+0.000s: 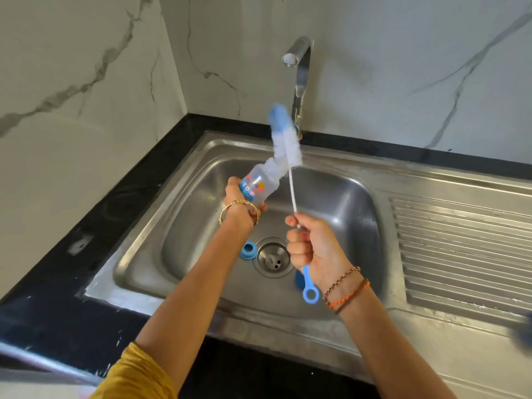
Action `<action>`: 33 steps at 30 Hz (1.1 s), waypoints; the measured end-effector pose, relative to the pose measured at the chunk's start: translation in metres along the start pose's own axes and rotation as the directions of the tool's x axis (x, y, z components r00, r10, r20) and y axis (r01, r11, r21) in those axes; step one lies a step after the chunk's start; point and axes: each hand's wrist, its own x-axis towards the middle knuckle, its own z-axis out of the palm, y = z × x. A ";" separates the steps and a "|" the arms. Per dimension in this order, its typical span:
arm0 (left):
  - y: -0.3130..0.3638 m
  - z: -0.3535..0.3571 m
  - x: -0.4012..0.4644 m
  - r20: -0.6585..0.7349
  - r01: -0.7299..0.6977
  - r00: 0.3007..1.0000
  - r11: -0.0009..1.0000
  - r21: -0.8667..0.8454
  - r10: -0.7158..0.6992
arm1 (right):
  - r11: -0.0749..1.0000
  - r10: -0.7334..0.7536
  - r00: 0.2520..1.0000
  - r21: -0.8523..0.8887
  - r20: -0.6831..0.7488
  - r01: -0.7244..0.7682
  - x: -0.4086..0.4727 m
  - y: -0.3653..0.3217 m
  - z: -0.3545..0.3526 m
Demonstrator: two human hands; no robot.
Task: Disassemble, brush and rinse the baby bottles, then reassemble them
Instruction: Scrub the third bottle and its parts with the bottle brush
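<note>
baby bottle [257, 187] up over the sink [431, 180], held above the left half of the basin, mouth tipped up and toward the tap [299, 67]. gripped round its base by the left hand [240, 201], fingers curled about the printed end. bottle brush [283, 142] bent sharply over at the bottle's mouth, white bristles folded double, blue tip blurred above, only the lower bristles looking to sit at the neck. clamped in the right hand [312, 249]: the brush's thin white stem near its lower end, blue loop handle poking out below the fist.

best to straighten that stem first, then line it up with the bottle's axis and feed the bristles in with a twist rather than a shove. steadier with the bottle kept firm at the base and low over the sink, so drips fall in the basin. likely snag: a kinked stem springing back and flicking water.

inside the bottle: nothing plainly visible beyond bristles at the neck; water level impossible to tell. down in the sink, left of the drain [273, 257], a blue screw ring [248, 249] lying flat; right of the drain, another blue piece [299, 279] half hidden behind the right hand, kind unclear. no water seen running from the tap. black worktop [95, 240] framing the sink on the left.
</note>
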 end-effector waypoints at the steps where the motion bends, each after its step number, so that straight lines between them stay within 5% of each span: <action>1: -0.002 -0.004 0.002 -0.046 -0.046 0.998 0.994 0.099 0.050 | 0.982 -0.110 0.991 -0.160 -0.075 0.097 0.002 -0.002 0.000; 5: 0.004 -0.015 0.010 -0.113 -0.292 0.938 0.921 0.256 0.329 | 0.646 -0.436 0.899 -0.710 -0.040 0.281 0.000 0.019 -0.014; 7: 0.011 -0.018 0.014 -0.093 -0.411 0.884 0.857 0.311 0.458 | 0.471 -0.521 0.853 -0.823 0.031 0.317 -0.003 0.036 -0.026; 10: 0.015 -0.023 0.014 -0.033 -0.525 0.803 0.733 0.433 0.595 | 0.362 -0.554 0.828 -0.872 0.083 0.330 -0.006 0.049 -0.036; 15: -0.002 -0.016 -0.003 0.109 -0.598 0.772 0.658 0.457 0.626 | 0.482 -0.555 0.832 -0.817 -0.005 0.316 0.007 0.029 -0.025; 20: 0.012 -0.001 -0.004 0.040 -0.285 0.959 0.946 0.151 0.282 | 0.245 -0.581 0.806 -0.919 0.116 0.309 -0.001 0.045 -0.034; 27: -0.011 -0.002 -0.026 0.149 -0.233 0.967 0.955 0.183 0.207 | 0.415 -0.667 0.743 -0.856 -0.055 0.309 -0.008 0.025 -0.047; 31: -0.013 -0.005 -0.025 0.152 -0.217 0.969 0.963 0.159 0.193 | 0.317 -0.614 0.788 -0.903 0.037 0.290 -0.022 0.045 -0.054; 33: -0.017 -0.006 -0.023 0.167 -0.312 0.949 0.886 0.343 0.269 | 0.303 -0.604 0.796 -0.915 0.034 0.268 -0.020 0.050 -0.055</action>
